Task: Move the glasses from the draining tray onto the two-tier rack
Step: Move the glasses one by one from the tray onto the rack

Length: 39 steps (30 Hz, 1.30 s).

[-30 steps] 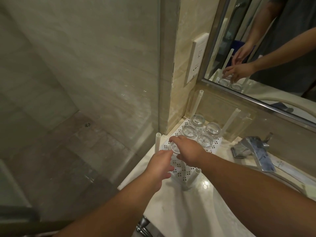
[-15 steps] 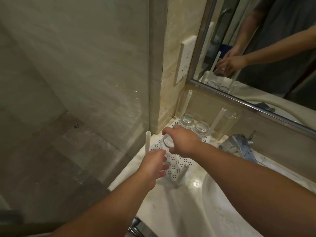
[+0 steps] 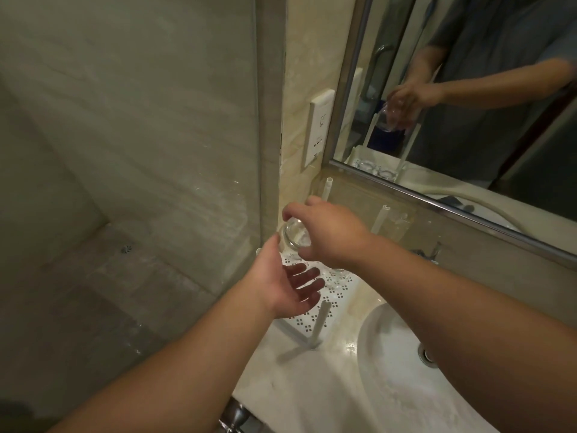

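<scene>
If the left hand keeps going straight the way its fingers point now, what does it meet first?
Probably the glass gripped by the right hand. The left hand lies open, palm up, above the perforated white tray, its fingers aimed just under that glass. Depth is unclear.

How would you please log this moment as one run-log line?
right hand: holds glass above tray | left hand: open, palm up beneath

Right hand has lifted a glass; left palm apparently opened beneath.

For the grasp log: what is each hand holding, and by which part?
Right hand grips a glass around its side wall. Left hand, open beneath, holds nothing.
</scene>
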### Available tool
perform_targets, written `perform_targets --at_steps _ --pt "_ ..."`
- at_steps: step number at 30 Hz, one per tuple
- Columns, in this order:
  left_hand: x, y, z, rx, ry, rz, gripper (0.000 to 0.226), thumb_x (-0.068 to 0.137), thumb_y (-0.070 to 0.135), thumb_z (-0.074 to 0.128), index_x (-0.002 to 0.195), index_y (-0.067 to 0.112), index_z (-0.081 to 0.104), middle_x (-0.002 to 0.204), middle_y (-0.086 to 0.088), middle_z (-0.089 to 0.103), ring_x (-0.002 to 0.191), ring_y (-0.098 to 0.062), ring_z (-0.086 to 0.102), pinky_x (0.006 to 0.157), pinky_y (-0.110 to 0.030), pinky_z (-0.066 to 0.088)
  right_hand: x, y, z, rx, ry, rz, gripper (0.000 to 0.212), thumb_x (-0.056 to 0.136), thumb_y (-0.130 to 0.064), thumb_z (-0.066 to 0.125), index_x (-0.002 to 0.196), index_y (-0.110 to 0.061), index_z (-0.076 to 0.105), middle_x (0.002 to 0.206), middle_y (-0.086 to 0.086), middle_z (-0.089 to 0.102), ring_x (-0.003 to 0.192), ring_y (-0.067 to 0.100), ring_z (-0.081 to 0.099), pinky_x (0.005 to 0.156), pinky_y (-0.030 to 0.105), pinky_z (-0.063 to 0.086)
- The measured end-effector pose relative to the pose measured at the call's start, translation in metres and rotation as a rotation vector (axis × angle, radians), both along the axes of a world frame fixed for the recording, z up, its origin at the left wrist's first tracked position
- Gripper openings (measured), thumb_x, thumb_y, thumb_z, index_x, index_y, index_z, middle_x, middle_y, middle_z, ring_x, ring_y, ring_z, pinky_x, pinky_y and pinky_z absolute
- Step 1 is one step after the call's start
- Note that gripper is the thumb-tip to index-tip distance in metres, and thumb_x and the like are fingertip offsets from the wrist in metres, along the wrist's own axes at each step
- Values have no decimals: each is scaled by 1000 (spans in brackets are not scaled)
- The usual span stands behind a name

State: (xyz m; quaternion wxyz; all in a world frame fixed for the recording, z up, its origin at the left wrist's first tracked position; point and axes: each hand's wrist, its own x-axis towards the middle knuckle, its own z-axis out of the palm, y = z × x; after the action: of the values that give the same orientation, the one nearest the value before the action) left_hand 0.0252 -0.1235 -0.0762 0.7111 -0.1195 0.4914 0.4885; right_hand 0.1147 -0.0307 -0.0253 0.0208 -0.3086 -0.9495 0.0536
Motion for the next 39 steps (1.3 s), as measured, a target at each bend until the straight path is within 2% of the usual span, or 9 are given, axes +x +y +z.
perform_targets --at_steps 8,15,18,22,27,29,32,35,39 --pt "-6 8 28 10 -156 -12 91 69 86 55 88 -2 69 74 -13 66 60 -30 67 63 -33 56 14 -21 31 92 -14 -13 63 72 -30 78 124 -43 44 106 -8 49 75 19 59 61 36 53" --pt "3 16 43 97 -182 -45 60 72 60 73 97 7 65 73 -9 64 58 -24 60 73 -28 53 35 -28 40 137 30 -41 62 73 -26 76 121 -42 41 110 -7 49 69 18 54 48 28 38" --pt "4 19 48 148 -154 -89 57 72 55 78 85 0 72 80 -10 68 64 -24 64 76 -31 55 45 -29 42 100 98 -52 63 74 -26 79 120 -43 39 113 -8 47 74 17 57 57 34 51" --pt "7 25 57 220 -84 -78 65 76 60 77 85 -4 70 72 -14 68 53 -27 65 59 -36 60 55 -32 46 -41 267 -89 59 76 -31 78 120 -45 40 119 -12 43 83 13 57 67 39 55" --pt "4 28 65 369 69 -57 60 77 62 73 71 3 80 75 -10 73 62 -25 72 56 -29 60 59 -42 41 -182 462 -139 67 75 -38 81 126 -40 38 126 -16 36 92 -5 54 73 13 48" --pt "5 26 70 423 133 -41 53 76 57 76 89 6 81 87 -12 75 69 -26 74 49 -30 57 58 -44 39 -245 545 -193 70 75 -42 80 131 -37 37 128 -18 38 94 -13 48 66 3 41" --pt "9 22 75 460 278 20 60 68 41 85 117 11 69 115 -12 70 88 -28 73 58 -36 60 59 -43 36 -377 682 -285 74 76 -42 79 134 -36 34 129 -20 47 97 -11 55 72 7 39" --pt "13 17 78 533 396 16 58 68 26 86 121 15 65 107 -8 75 77 -24 74 66 -39 61 62 -40 34 -486 761 -336 83 76 -37 82 142 -33 31 115 -28 52 84 -16 58 66 7 40" --pt "19 13 75 638 551 9 66 75 4 81 132 27 57 98 3 76 73 -13 73 59 -33 56 65 -38 28 -458 765 -363 94 72 -39 85 147 -30 29 128 -19 56 107 -4 55 83 16 42"
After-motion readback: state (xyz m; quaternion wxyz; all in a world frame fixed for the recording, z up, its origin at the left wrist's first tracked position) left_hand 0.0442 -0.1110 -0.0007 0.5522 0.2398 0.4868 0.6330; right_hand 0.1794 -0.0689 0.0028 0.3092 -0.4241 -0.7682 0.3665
